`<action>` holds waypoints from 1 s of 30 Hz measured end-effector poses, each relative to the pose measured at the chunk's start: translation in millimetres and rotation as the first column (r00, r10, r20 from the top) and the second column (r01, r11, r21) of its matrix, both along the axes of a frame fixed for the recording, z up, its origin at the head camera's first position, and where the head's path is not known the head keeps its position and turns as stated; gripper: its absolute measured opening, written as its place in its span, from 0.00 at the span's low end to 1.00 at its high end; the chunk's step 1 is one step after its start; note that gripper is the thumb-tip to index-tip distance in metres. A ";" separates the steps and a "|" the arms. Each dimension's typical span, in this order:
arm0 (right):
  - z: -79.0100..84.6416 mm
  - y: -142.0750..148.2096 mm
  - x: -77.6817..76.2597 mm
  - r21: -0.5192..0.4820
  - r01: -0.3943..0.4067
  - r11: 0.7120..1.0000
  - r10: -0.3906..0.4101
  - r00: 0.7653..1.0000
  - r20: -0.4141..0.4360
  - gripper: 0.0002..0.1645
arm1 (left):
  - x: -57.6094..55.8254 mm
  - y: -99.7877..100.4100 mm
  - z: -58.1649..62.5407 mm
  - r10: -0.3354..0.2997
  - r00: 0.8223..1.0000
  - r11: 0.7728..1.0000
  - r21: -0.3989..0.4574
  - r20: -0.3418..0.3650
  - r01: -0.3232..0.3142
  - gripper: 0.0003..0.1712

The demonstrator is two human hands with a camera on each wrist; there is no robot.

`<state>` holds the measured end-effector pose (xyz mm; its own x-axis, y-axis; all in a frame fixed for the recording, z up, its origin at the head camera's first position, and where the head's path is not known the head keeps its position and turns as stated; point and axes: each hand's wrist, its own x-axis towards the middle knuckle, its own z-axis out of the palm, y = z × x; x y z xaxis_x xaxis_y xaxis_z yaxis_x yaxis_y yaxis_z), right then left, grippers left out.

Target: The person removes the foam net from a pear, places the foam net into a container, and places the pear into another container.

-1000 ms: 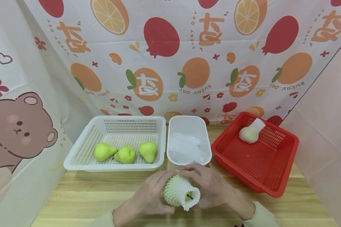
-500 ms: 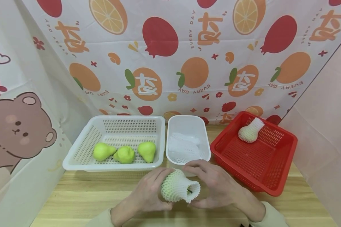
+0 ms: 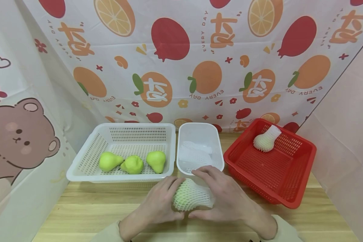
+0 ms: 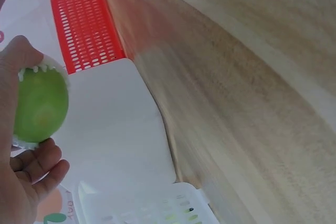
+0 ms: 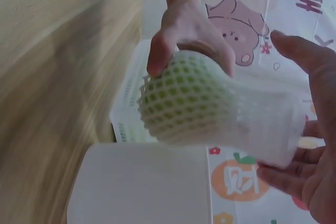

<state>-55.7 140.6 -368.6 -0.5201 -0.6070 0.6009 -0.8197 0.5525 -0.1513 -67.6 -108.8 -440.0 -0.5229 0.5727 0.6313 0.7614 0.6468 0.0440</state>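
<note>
My left hand (image 3: 160, 201) grips the rounded end of a green pear (image 4: 42, 106) in a white foam net sleeve (image 3: 196, 198), held above the table in front of the bins. The pear's bare bottom shows through the sleeve's open end in the left wrist view. At the narrow loose end of the sleeve (image 5: 268, 124), my right hand (image 3: 227, 195) has its thumb and fingers spread apart on either side. In the right wrist view, those fingers are close by the sleeve's edge; whether they touch it I cannot tell.
A white basket (image 3: 136, 126) at the left contains three bare pears (image 3: 133, 164). Beside it, a white bin (image 3: 199, 132) holds spare foam sleeves (image 3: 196, 153). The red basket (image 3: 304, 178) on the right bears one sleeved pear (image 3: 264, 142).
The sleeved pear has turned so its narrow end, earlier facing me with the stem visible, now points right toward my right hand. The right hand has shifted around that end.
</note>
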 end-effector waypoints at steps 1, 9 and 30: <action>-0.5 -1.9 0.5 0.006 0.013 1.000 -0.013 1.000 0.013 0.60 | 0.2 0.5 0.4 0.005 1.000 1.000 -0.011 0.000 -0.005 0.63; -10.5 -11.0 0.4 0.046 0.059 0.997 -0.061 0.997 0.047 0.55 | 1.9 3.1 6.9 0.031 0.998 0.996 -0.082 -0.061 -0.036 0.62; -27.9 -12.6 -5.3 0.126 0.092 0.988 -0.108 0.986 0.130 0.61 | -0.9 0.9 20.9 -0.032 0.941 0.999 -0.052 -0.337 0.016 0.65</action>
<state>-61.0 128.0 -396.4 -0.6535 -0.6111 0.4467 -0.7358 0.6513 -0.1855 -68.5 -107.9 -419.2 -0.2698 0.6163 0.7399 0.7417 0.6230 -0.2485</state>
